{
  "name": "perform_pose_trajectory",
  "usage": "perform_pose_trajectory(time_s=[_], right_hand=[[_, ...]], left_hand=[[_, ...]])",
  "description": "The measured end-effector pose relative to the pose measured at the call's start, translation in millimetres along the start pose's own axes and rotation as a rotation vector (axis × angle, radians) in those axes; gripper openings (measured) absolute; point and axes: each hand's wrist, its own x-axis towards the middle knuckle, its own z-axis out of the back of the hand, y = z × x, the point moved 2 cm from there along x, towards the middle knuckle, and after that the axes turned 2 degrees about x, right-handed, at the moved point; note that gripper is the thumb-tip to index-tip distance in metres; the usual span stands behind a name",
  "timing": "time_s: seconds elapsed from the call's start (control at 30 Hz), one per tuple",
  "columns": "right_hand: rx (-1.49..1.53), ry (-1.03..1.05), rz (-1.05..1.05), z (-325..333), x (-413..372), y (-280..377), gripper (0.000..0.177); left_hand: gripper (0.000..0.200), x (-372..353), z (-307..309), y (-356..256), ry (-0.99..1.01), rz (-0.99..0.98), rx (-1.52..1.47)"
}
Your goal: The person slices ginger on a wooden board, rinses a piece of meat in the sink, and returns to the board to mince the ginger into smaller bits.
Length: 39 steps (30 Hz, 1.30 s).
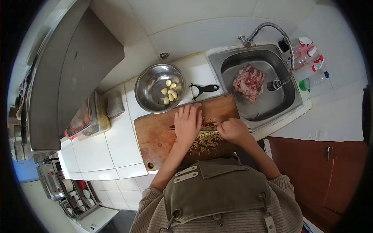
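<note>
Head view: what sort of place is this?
Probably a home kitchen: a steel sink holding raw red meat, a brown wooden chopping board on the white tiled counter, and a round steel bowl of peeled garlic cloves.

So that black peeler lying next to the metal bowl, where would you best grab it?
Take the peeler by its long black handle, the end pointing toward the sink; the blade head sits at the bowl end. It lies flat on the counter, just beyond the cutting board, so come from above on the sink side and pinch across the handle's narrow width.
</note>
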Motion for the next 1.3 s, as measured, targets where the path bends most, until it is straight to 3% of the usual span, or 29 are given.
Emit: perform_pose_trajectory(time_s=[0.1, 0.23, 0.43, 0.5, 0.63, 0.7, 0.83, 1.0, 1.1, 1.3], right_hand=[[0.027, 0.043, -0.078, 27, 3, 12, 0.044], [0.052, 0.044, -0.12, -6, 5, -5, 0.044], [0.023, -0.055, -0.057, -4, -7, 3, 0.043], [-0.004, -0.201, 0.031, -9, -3, 2, 0.04], [-0.04, -0.205, 0.042, 0, -7, 6, 0.038], [-0.121, -0.231, 0.218, -11, -9, 8, 0.038], [-0.013, -0.237, 0.087, -6, -12, 11, 0.038], [-0.018, 0.009, 0.011, -2, -22, 20, 0.044], [-0.018, 0.018, 0.015, 7, -28, 26, 0.046], [-0.021, 0.064, -0.017, 6, -34, 31, 0.047]], left_hand=[[0.022, 9, 12, -6, -0.052, -0.009, -0.007], [0.024, 8, -6, 4, 0.005, -0.036, -0.017], [0.028, 8, -1, 5, 0.027, -0.038, -0.038], [0.028, 8, -1, 5, 0.03, -0.056, -0.057], [0.024, 5, 9, 0, 0.003, -0.045, -0.084], [0.021, -3, 1, 5, 0.037, 0.018, -0.07], [0.02, -2, 18, -5, 0.016, -0.043, -0.079], [0.015, -16, 11, -3, 0.09, 0.041, -0.068], [0.013, -22, 22, -9, 0.001, -0.012, -0.032], [0.018, -34, 25, -8, 0.066, 0.022, -0.081]])
